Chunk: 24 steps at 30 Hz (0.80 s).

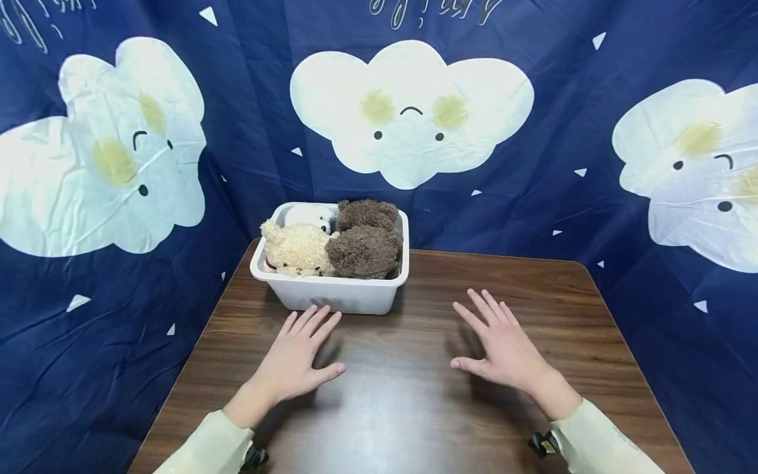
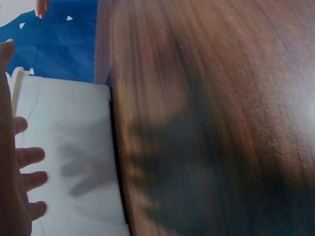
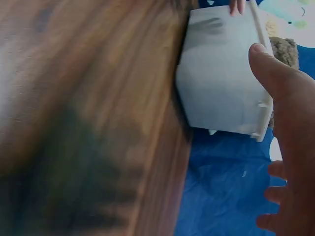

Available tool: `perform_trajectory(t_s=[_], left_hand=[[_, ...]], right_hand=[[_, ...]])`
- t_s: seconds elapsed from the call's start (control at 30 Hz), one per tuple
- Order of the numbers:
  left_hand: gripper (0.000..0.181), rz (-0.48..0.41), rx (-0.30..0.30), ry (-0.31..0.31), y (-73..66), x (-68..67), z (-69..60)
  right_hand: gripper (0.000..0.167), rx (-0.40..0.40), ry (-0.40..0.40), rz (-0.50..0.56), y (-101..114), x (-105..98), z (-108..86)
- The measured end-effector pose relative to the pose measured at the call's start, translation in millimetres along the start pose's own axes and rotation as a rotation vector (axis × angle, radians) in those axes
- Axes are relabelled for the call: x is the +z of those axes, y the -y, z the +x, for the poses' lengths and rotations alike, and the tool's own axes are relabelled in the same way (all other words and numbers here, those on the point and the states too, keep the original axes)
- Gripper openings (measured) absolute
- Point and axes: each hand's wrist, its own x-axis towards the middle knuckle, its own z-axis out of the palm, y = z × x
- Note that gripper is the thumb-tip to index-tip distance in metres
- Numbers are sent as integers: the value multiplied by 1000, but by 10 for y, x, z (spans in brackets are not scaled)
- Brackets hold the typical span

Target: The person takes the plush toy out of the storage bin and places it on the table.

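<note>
A white plastic bin stands at the back left of the table, full of plush toys. Inside it are a cream plush toy, a white plush toy behind that, and dark brown curly plush on the right side. My left hand hovers just in front of the bin, fingers spread and holding nothing; its shadow falls on the bin's wall in the left wrist view. Over the table's right half, my right hand is spread too, with nothing in it.
The brown wood-grain table reaches back to a dark blue cloth backdrop printed with white clouds. This cloth also hangs along the left and right sides. The table's rounded back right corner lies beyond my right hand.
</note>
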Motion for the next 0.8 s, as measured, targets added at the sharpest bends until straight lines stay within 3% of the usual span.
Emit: perform_trajectory(t_s=[0.2,0.3,0.47,0.67,0.8], left_hand=[[67,-159,-83,-106,-2,-64,57],[49,-296,-142,-159,0,-89,111],[32,-664,-326,-196,-15,-161,224],[36,-1130,-591,-209,-42,-236,428],[37,-1332,-710,-230,-38,-254,521]], right_hand=[[110,-88,-84,78,-19,-242,260],[108,-95,-82,165,-22,-365,441],[99,-109,-65,297,22,-513,781],[94,-163,-81,376,151,-565,1198],[92,-176,-82,416,277,-540,1481]])
